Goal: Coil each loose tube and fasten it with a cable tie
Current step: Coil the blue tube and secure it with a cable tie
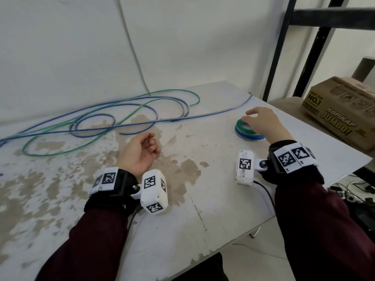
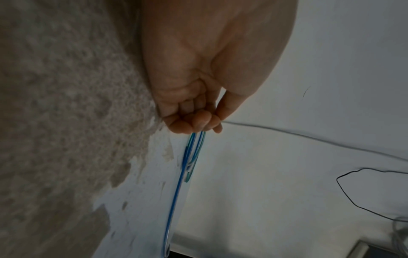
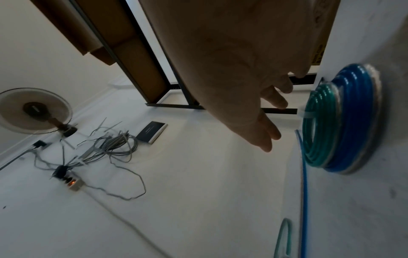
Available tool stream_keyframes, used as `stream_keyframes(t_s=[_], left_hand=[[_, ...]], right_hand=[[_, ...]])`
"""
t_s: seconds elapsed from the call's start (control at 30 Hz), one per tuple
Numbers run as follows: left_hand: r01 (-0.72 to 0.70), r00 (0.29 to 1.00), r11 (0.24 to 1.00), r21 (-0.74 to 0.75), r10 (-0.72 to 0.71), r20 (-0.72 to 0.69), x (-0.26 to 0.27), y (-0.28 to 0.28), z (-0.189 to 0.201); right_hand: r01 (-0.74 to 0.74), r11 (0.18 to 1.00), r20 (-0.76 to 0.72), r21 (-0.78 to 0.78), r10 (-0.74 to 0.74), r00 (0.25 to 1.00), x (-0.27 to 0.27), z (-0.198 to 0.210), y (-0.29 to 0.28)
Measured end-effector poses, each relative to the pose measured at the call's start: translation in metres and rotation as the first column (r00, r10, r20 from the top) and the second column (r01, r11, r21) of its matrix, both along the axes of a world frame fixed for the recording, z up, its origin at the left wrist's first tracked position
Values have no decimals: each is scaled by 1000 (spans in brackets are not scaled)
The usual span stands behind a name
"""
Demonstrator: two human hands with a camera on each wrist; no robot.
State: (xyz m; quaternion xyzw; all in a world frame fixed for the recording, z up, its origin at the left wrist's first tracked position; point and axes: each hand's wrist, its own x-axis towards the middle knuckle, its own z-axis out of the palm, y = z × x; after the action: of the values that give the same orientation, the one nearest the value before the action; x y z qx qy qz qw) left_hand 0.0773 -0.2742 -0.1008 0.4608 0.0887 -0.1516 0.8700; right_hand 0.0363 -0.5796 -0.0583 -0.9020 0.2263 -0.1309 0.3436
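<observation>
right hand (image 1: 263,123) relaxed (over coils (image 1: 248,131))

1. Loose tubes (image 1: 105,118) sprawl across the table (image 1: 203,199), left of the coil stack (image 1: 248,131).
2. Cardboard box (image 1: 343,110) sits right of the coil stack, off the table.
3. Shelf frame (image 1: 316,47) stands behind the stack.

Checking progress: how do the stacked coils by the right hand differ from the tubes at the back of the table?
The coils are wound tight and stacked; the loose tubes sprawl in wide loops. The coils sit under the right hand; the loose tubes lie untouched. Both are green and blue.
</observation>
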Motion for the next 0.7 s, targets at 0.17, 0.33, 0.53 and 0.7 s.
stream_keyframes(t_s=[0.17,0.33,0.53,0.7], left_hand=[[38,999,999,19,-37,-32,-7,10,6],[-30,999,998,63,29,17,-15,61,22],[-313,950,946,85,312,26,-24,166,22],[-402,914,915,14,402,-44,-21,209,13]], right_hand=[[-118,991,234,-65,130,963,-3,10,54],[-537,844,224,1,523,822,22,18,162],[-792,611,40,9,791,610,74,9,300],[-861,498,-120,-107,853,508,122,3,397]])
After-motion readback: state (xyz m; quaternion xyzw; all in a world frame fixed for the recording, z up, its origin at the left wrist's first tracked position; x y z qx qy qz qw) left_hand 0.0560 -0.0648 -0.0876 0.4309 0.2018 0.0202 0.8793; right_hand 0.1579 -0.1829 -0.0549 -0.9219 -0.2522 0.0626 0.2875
